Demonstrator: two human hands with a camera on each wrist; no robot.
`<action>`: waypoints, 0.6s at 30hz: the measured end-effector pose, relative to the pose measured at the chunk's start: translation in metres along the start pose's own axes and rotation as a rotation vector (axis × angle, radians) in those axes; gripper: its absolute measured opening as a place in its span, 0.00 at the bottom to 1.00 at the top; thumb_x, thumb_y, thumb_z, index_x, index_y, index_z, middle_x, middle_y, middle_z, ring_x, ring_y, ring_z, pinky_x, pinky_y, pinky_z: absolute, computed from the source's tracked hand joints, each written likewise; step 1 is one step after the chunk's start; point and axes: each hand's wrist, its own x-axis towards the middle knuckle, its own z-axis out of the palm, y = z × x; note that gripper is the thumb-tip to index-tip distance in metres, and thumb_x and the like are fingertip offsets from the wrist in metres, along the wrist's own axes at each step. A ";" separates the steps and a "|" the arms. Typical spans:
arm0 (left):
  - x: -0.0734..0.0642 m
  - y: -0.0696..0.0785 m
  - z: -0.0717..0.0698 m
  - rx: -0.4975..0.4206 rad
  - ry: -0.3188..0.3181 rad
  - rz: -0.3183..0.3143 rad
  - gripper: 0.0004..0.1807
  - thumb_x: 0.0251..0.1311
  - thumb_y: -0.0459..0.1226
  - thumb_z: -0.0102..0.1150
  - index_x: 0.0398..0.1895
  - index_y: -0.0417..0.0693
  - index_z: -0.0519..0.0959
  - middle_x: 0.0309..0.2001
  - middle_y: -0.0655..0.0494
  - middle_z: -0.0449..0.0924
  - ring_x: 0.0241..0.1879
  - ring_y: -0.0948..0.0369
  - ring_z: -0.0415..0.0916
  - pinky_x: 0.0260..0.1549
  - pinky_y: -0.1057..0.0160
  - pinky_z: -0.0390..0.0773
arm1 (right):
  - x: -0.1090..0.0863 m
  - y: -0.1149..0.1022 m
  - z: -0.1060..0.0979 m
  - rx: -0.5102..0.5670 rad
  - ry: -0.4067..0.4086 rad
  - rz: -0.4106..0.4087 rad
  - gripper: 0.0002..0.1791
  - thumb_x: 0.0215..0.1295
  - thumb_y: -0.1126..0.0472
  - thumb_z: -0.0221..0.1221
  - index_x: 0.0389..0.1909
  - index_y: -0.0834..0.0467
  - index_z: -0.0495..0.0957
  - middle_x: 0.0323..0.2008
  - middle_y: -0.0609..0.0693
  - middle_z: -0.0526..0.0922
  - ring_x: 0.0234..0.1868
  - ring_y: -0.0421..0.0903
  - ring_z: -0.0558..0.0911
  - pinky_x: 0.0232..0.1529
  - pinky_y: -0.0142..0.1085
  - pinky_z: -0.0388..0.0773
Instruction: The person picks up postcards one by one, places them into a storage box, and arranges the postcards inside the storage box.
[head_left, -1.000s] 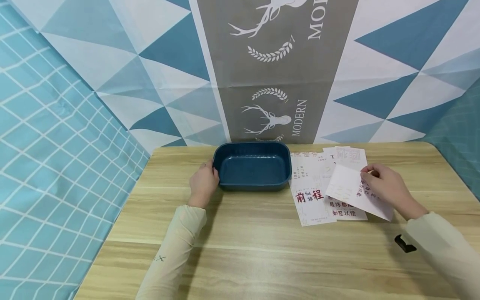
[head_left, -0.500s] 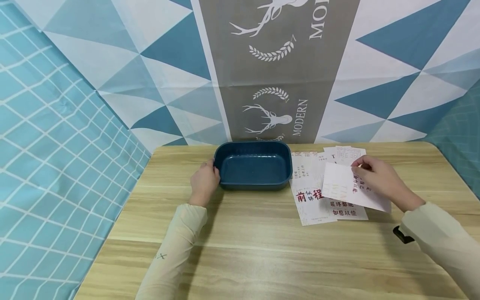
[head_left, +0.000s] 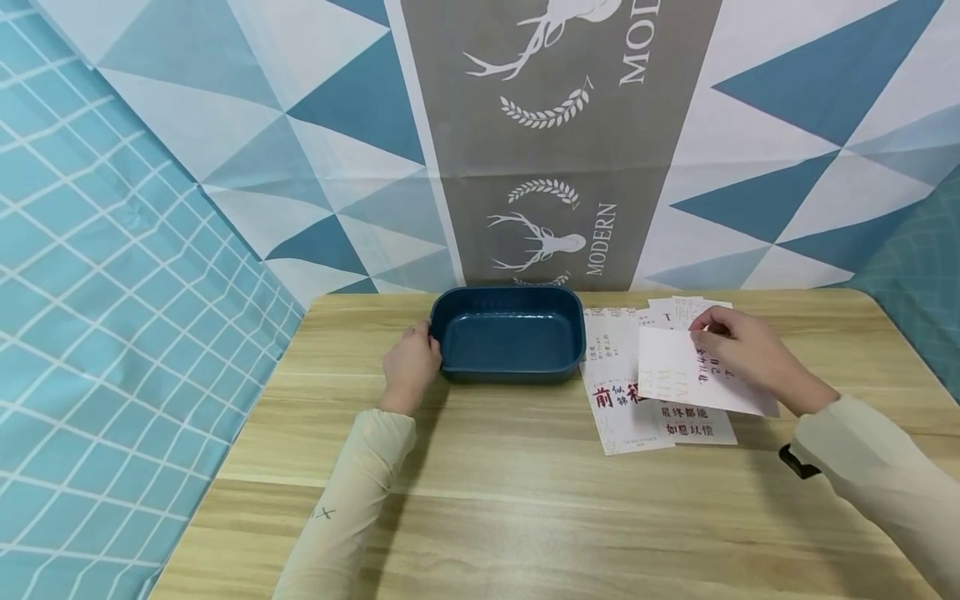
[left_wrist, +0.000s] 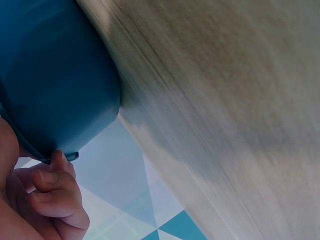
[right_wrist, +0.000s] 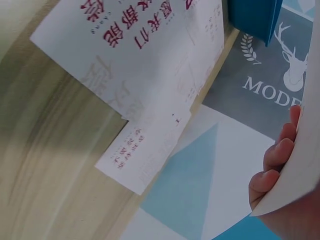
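Observation:
A dark blue rectangular tray (head_left: 510, 377) stands on the wooden table against the back wall. My left hand (head_left: 410, 362) grips its left rim; in the left wrist view the fingers (left_wrist: 55, 200) curl at the tray's lip. My right hand (head_left: 742, 350) pinches a printed white card (head_left: 675, 379) by its upper edge, raised above other cards. Beneath it, a card with large red characters (head_left: 622, 425) lies partly hidden, beside another card (head_left: 701, 427). In the right wrist view the held card (right_wrist: 305, 165) is seen nearly edge-on, with fingertips behind it.
The wooden table (head_left: 525, 500) reaches to the patterned backdrop (head_left: 555, 150) at its rear edge. A blue gridded cloth (head_left: 112, 292) hangs at the left. The cards lie right beside the tray's right end.
My right hand has moved left with the card, nearer the tray, and the card has turned a little. The left hand and tray have stayed in place.

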 end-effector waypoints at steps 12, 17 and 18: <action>-0.001 0.001 0.000 0.002 0.004 -0.006 0.22 0.66 0.41 0.46 0.61 0.48 0.70 0.50 0.45 0.79 0.38 0.47 0.80 0.34 0.47 0.78 | 0.011 -0.014 0.002 0.014 -0.010 -0.037 0.14 0.67 0.54 0.49 0.42 0.58 0.75 0.34 0.54 0.76 0.34 0.49 0.70 0.35 0.37 0.61; -0.002 0.001 -0.001 0.002 0.008 -0.002 0.22 0.65 0.40 0.45 0.61 0.47 0.70 0.48 0.44 0.79 0.34 0.48 0.79 0.31 0.47 0.78 | 0.015 -0.022 0.003 0.015 -0.001 -0.078 0.13 0.66 0.56 0.49 0.42 0.60 0.76 0.34 0.56 0.77 0.33 0.49 0.71 0.36 0.38 0.62; -0.002 0.001 -0.002 0.002 0.009 0.000 0.22 0.65 0.40 0.45 0.61 0.47 0.70 0.47 0.44 0.79 0.33 0.48 0.79 0.31 0.47 0.78 | 0.016 -0.023 0.003 0.014 -0.001 -0.082 0.13 0.66 0.56 0.49 0.42 0.60 0.76 0.34 0.55 0.77 0.33 0.49 0.71 0.36 0.37 0.62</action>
